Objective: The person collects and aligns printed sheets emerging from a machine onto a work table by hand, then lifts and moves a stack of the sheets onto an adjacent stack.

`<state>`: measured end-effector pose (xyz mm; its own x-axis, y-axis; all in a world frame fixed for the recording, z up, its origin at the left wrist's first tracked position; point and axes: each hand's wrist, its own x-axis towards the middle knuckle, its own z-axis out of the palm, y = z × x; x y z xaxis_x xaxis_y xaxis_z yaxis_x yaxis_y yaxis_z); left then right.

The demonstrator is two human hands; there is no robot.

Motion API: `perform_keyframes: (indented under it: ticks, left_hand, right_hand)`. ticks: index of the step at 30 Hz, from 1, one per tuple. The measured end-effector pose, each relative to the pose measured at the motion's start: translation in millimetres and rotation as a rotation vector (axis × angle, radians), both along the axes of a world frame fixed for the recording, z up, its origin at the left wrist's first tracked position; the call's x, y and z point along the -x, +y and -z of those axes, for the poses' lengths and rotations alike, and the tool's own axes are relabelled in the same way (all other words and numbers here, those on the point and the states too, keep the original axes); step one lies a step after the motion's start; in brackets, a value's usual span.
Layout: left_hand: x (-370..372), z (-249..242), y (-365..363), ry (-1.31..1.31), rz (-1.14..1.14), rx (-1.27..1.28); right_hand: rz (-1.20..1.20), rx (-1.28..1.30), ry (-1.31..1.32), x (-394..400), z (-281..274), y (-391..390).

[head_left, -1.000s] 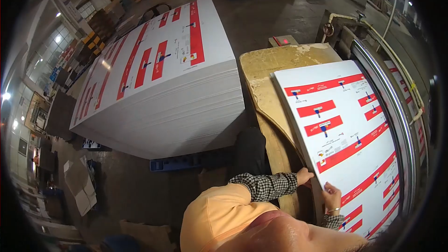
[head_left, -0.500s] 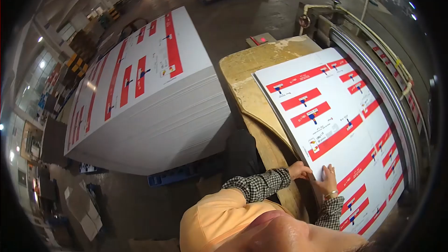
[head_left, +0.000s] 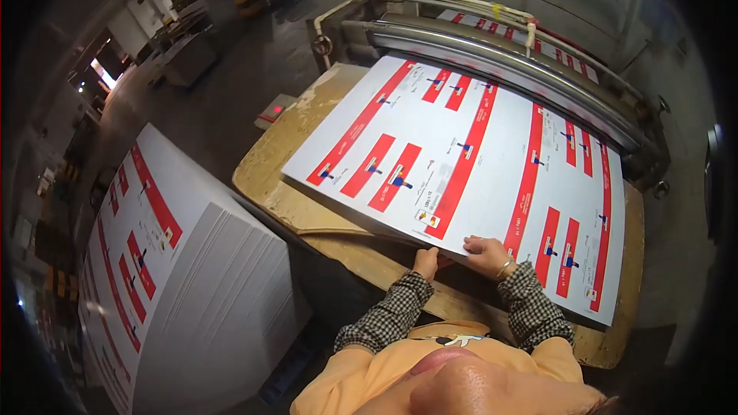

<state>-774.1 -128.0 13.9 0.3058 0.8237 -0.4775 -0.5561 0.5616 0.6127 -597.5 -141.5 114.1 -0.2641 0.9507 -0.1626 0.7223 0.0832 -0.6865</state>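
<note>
Tabletop (head_left: 255, 165) beneath, both hands (head_left: 488, 257) touch the sheet (head_left: 501, 146) (lengthwise along roller (head_left: 500, 62)).

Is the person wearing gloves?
No, skin shows on the left hand and the right hand at the edge of the red-and-white printed sheet.

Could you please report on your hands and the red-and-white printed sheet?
Left hand, right hand at near edge of sheet; far edge by silver metal roller.

My right grip (head_left: 490, 256) has free room above the printed sheet (head_left: 503, 154), but the metal roller (head_left: 507, 64) blocks the far side.
</note>
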Motion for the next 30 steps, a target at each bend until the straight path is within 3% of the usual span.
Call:
perform_keyframes:
  ticks: [5, 8, 11, 14, 20, 22, 26, 30]
  left_hand:
    - [2.7, 5.2, -1.3, 0.033, 0.0, 0.048]
    - [5.3, 2.1, 0.8, 0.059, 0.056, 0.048]
    - [4.6, -5.5, -1.6, 0.086, 0.019, 0.049]
    - [3.6, -6.7, -1.4, 0.012, -0.017, 0.037]
    - [9.0, -9.3, -1.2, -0.063, 0.069, 0.013]
    - [14.0, -6.5, -1.1, -0.134, 0.158, -0.017]
    - [8.6, -19.5, -1.6, -0.073, 0.076, 0.062]
    - [3.3, -26.5, -0.8, -0.04, 0.056, 0.075]
  right_hand:
    - [0.056, 0.138, 0.09, -12.0, 20.2, 17.6]
    - [0.387, -0.009, -0.162, -12.8, 30.9, 57.0]
    - [0.481, -0.018, -0.084, -16.0, 46.1, 73.6]
    - [0.018, -0.218, -0.528, 17.3, 33.4, 35.2]
    - [-0.125, -0.072, -0.408, 6.3, 19.2, 20.4]
    - [-0.315, 0.065, -0.384, -6.2, 21.9, 38.3]
    - [-0.182, 0.151, -0.212, -11.8, 43.2, 40.1]
    - [-0.024, -0.131, -0.583, 12.6, 20.4, 10.3]
